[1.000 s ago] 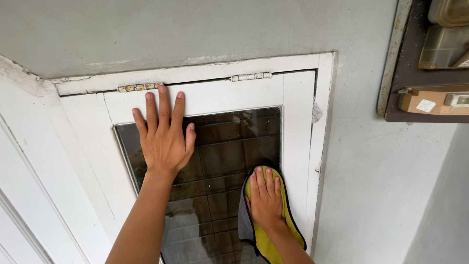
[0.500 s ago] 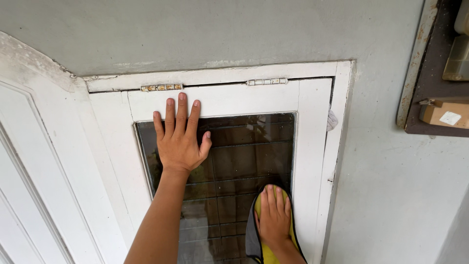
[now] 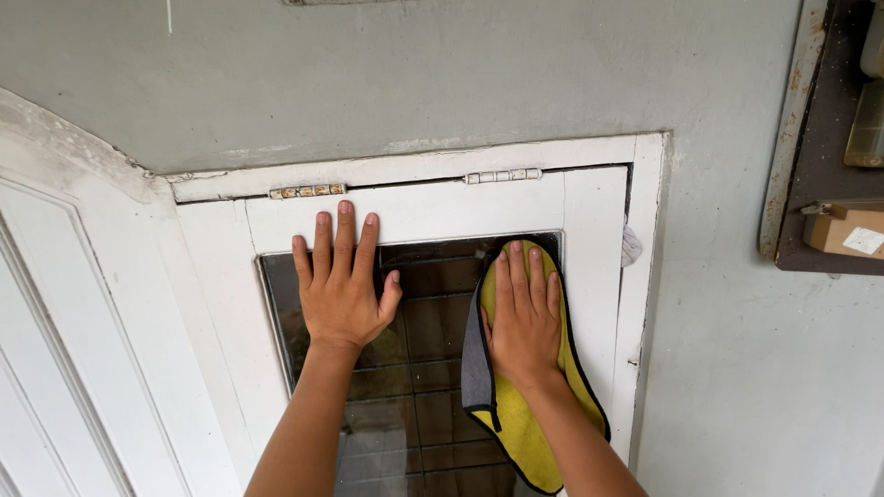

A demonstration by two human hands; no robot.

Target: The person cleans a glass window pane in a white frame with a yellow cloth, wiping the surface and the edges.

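Observation:
A small window with a white wooden frame (image 3: 589, 207) and dark glass (image 3: 424, 331) sits in a grey wall. My left hand (image 3: 341, 290) lies flat with fingers spread on the upper left of the pane, fingertips reaching onto the top rail. My right hand (image 3: 525, 317) presses a yellow cloth with dark edging (image 3: 529, 428) flat against the upper right of the glass. The cloth hangs down below my wrist. Two hinges (image 3: 307, 191) join the sash to the frame's top.
A white panelled door or shutter (image 3: 64, 350) stands at the left. At the right a dark wall recess (image 3: 829, 147) holds a small cardboard box (image 3: 843, 230). Grey painted wall (image 3: 414, 74) fills the area above.
My right hand has slid the cloth up the glass from the lower right to the top right corner. The left hand stays planted on the pane; the view has shifted.

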